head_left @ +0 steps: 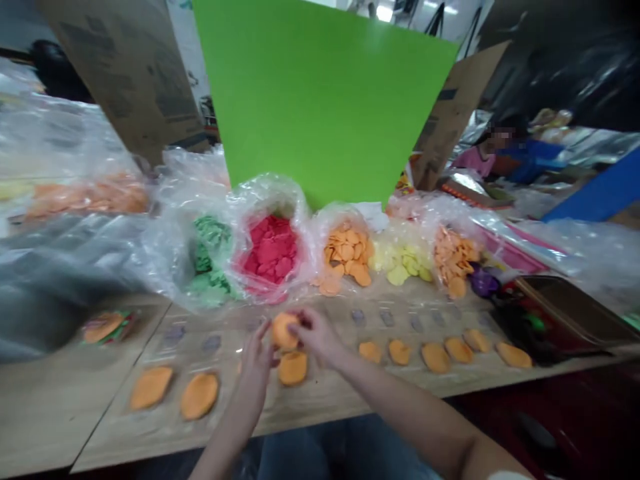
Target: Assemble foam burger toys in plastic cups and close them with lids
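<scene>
Both hands meet over the middle of the wooden table (45,413). My left hand (256,363) and my right hand (316,335) pinch one round orange piece (283,331) between them, just above another orange piece (293,368) lying on the table. A row of orange pieces runs along the table: two at the left (200,395) and several at the right (435,357). The picture is blurred by motion.
Open plastic bags behind the row hold green (210,257), red (270,253), orange (347,252), yellow (403,261) and more orange (453,257) pieces. A green board (320,100) stands behind them, cardboard either side. A dark tray (570,310) sits right. Another person (483,157) sits far right.
</scene>
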The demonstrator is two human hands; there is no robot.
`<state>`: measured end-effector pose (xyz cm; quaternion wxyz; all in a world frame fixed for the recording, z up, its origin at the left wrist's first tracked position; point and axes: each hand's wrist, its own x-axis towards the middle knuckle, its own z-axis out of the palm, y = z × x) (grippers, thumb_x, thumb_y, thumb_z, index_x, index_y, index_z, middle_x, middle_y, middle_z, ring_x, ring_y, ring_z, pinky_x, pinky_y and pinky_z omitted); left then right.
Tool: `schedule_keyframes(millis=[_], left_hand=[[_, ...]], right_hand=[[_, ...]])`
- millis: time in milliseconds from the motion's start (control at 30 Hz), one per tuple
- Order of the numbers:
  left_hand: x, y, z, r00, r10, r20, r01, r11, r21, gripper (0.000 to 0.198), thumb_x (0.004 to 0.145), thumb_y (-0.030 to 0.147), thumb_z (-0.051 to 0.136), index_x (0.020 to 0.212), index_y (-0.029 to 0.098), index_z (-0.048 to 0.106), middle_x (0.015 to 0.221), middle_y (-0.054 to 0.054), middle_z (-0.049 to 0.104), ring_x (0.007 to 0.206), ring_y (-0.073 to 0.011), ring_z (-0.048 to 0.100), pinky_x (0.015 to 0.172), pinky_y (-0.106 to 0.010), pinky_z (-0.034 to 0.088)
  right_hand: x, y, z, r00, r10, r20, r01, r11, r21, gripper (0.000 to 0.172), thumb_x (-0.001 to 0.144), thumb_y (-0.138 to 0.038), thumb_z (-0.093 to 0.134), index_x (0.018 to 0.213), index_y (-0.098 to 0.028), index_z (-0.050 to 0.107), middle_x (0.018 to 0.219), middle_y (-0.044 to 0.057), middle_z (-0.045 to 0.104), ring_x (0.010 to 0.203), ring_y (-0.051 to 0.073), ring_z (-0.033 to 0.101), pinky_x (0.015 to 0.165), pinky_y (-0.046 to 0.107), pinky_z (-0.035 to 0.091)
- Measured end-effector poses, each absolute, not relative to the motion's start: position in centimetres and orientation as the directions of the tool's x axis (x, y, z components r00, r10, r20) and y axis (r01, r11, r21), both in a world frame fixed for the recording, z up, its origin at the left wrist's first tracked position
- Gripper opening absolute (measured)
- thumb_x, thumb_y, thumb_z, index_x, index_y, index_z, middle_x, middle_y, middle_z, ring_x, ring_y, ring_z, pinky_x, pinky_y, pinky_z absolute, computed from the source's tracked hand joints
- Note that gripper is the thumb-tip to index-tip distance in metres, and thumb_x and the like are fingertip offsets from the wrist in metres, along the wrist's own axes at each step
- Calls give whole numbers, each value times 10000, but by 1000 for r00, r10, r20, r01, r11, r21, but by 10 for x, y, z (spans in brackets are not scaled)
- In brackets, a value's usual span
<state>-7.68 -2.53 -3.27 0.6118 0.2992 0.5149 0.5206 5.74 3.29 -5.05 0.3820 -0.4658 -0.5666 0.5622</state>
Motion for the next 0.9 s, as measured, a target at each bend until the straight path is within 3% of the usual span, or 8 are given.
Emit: schedule_keyframes(millis=[100,233,333,400,467,567,733,900], left_hand=[[-27,-7,-13,-30,988,-149,-75,147,986,388,739,398,591,1092,240,565,1180,-72,538,1066,-223,508,818,-290,436],[31,22,-2,47,999,11,71,-14,997,299,766,324,568,1044,215,579,1118,-84,566,985,-204,544,828,-304,429],[92,48,-6,135,980,143,130,-161,978,275,792,290,534,1055,217,568,1106,-87,577,991,-195,551,850,-300,425],[145,69,-7,276,944,181,208,-242,948,276,845,267,442,1098,208,537,1071,-89,604,981,-173,568,853,-283,429],[198,97,-6,421,898,124,424,-316,849,321,890,227,321,1167,208,482,1057,-77,626,969,-134,583,836,-248,436],[252,147,-3,446,894,43,592,-332,734,261,824,180,453,1062,193,558,1047,-92,633,998,-174,580,841,-266,432],[246,219,-2,227,974,15,879,-211,428,324,769,181,515,1083,100,513,1055,-219,569,1029,-321,548,825,-418,425],[230,245,-12,136,983,125,965,-160,206,621,753,447,534,1241,112,347,1165,-245,455,984,-372,542,744,-449,446]], right_hand=[[125,90,-31,-4,980,199,461,178,-869,299,802,-279,468,1069,-154,516,838,37,594,691,133,562,621,269,480],[216,129,-12,86,920,382,615,253,-747,321,776,-243,518,1087,-166,538,1072,94,573,1024,196,496,904,351,376],[293,126,-20,209,865,456,792,125,-598,319,862,-220,355,1131,-142,507,1077,118,570,996,182,510,861,323,391],[341,121,-34,240,900,363,865,-29,-500,331,867,-172,301,1099,-112,529,1003,128,601,924,183,546,804,313,411],[377,123,-47,210,941,264,897,-79,-434,321,841,-132,325,1045,-104,571,963,132,621,908,193,561,788,315,413],[411,142,-54,116,967,228,915,-14,-403,338,795,-107,408,1085,-142,577,1074,113,603,1000,186,536,849,298,392],[440,192,-36,129,949,289,929,-14,-369,597,786,-101,406,1365,-107,258,1409,165,267,1219,247,347,952,368,327],[419,207,-44,49,951,305,946,54,-320,343,814,-167,410,1132,-131,534,1212,142,489,1130,245,420,933,372,346]])
